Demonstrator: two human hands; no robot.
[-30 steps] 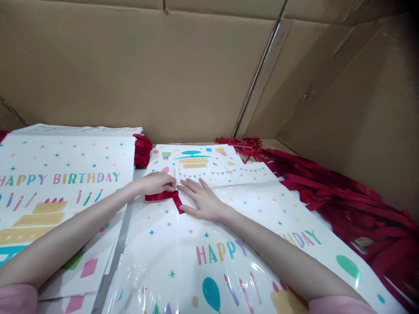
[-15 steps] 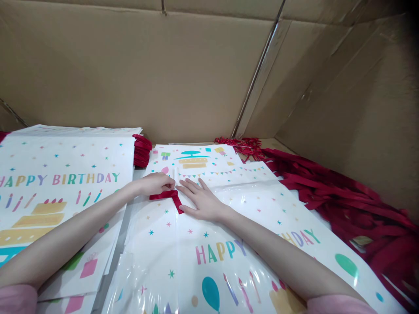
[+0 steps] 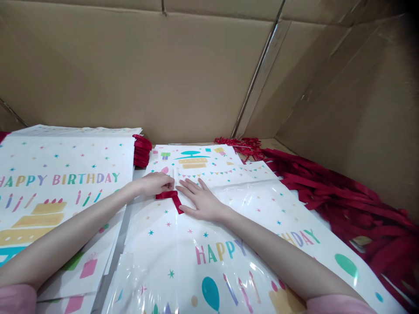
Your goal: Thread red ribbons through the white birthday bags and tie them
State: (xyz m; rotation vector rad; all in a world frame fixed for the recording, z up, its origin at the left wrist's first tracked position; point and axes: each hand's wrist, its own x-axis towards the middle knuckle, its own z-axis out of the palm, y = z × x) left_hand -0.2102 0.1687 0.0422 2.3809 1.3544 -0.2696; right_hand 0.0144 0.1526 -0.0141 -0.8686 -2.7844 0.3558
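Note:
A glossy white birthday-print plastic bag [image 3: 193, 222] lies flat on a stack in front of me, with coloured stars, candles and a balloon on it. Near its top, a short red ribbon [image 3: 177, 203] is bent into an angle. My left hand [image 3: 156, 183] is closed, its curled fingers pinching at the ribbon's bend. Just to the right, my right hand [image 3: 203, 201] lies flat on the bag with fingers spread. Its thumb touches the ribbon's lower end. The left fingertips are partly hidden.
On the left stands another stack of birthday-print sheets [image 3: 81, 152], with a bundle of folded red ribbon [image 3: 142, 150] at its edge. A heap of loose red ribbons [image 3: 340, 196] lies on the right. Cardboard walls [image 3: 137, 74] rise behind and to the right.
The free left end of the ribbon has drawn in to the right and looks shorter beneath my left hand. My right hand has stayed in place.

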